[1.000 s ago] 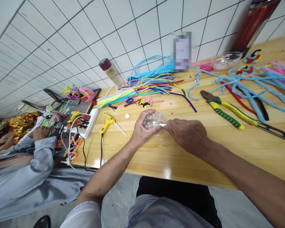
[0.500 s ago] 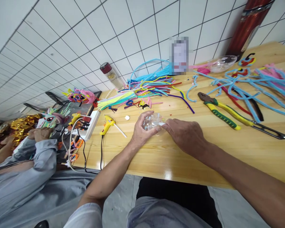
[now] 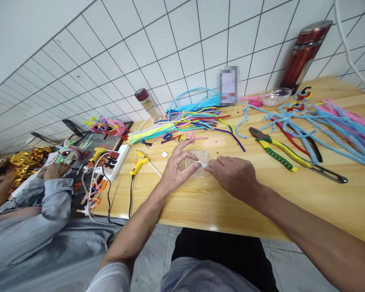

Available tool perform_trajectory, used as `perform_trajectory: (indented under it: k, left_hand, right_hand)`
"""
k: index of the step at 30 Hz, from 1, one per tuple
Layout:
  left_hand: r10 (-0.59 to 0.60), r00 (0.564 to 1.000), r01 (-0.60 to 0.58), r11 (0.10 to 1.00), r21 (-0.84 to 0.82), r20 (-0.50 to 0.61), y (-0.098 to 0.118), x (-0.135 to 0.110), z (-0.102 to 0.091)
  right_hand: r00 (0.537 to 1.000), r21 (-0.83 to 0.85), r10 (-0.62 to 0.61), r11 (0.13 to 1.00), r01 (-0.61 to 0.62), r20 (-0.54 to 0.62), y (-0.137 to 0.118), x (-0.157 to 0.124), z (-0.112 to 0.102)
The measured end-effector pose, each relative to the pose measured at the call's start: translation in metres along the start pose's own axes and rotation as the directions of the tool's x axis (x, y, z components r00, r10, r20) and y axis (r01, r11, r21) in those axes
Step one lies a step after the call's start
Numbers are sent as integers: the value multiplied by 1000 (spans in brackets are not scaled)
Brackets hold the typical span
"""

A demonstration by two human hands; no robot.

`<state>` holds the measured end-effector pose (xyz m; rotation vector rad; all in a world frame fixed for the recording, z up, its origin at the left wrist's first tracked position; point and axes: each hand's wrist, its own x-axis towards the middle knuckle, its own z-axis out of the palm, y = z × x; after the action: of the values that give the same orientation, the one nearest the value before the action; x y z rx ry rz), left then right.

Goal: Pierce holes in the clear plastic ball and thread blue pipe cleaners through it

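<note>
A clear, rounded plastic piece (image 3: 197, 172) rests on the table between my hands. My left hand (image 3: 174, 170) is at its left side, fingers spread and thumb reaching over it. The thumb tip lies by the end of a small flat whitish strip (image 3: 204, 165), perhaps touching it. That strip sticks out from my right hand (image 3: 235, 174), whose thumb and fingers pinch it; the rest of it is hidden in the grip, so I cannot tell its kind.
A yellow glue gun (image 3: 139, 163) and a power strip (image 3: 121, 162) lie to the left, pliers (image 3: 273, 152) to the right. Pipe cleaners (image 3: 182, 121) pile up behind, near a glass bottle (image 3: 147, 103) and a red thermos (image 3: 304, 56). Another person's hands (image 3: 53, 171) are at far left.
My left hand has loosened from around the clear plastic piece, its fingers now spread. My right hand still pinches the strip. The view has tilted slightly upward.
</note>
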<state>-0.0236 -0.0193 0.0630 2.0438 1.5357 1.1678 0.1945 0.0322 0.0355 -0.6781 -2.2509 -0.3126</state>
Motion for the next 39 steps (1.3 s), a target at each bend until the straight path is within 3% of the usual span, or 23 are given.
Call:
perform_trajectory:
  k: [3,5,9,12,14,18,21,23,26,29,32,36,39]
  left_hand:
    - [-42,997,48,995,-87,68,10,1,-3]
    - [-87,995,92,983,-160,39,12,2,-6]
    - [-222,956,166,949,-269,-193,0,11,-18]
    - [-289,879,216,950,-224,-379,-26,20,-29]
    - [-310,854,261,950,-171,-418,-46,23,-33]
    - [-297,878,239,952,-194,-375,-65,15,-26]
    - [-208,960,174,968,-179,-190,-57,3,-9]
    - [-104,991,95,990,-105,-86,-47,0,5]
    - [-12,1000,11,999,-36,-11,-34,4,24]
    - [-58,998,60,996,-58,31,-28,12,35]
    - [-91,996,91,984,-151,4,-27,13,36]
    - [-54,989,9,951,-308,-136,-24,4,28]
    - [-93,965,-21,904,-427,-245,-21,-1,24]
  right_hand:
    - [999,-27,-38,999,37,-31,-2,1,-2]
    - [996,-27,-72,997,71,-49,-3,1,-3]
    - [990,42,-104,993,108,-99,-1,2,-5]
    - [994,60,-46,997,52,-99,6,1,-2]
    - [998,53,18,998,-15,-64,13,-1,2]
    - [975,80,223,972,-223,7,28,-3,16]
    - [916,85,389,914,-398,99,40,-6,27]
    - [870,52,465,877,-478,163,47,-8,33]
    - [843,-3,500,861,-509,197,55,-10,40]
    - [846,-40,493,868,-496,201,59,-11,43]
    - [871,-46,456,889,-456,182,61,-10,42]
    - [918,5,368,928,-373,151,55,-1,29]
    - [944,173,277,936,-308,182,38,9,15]
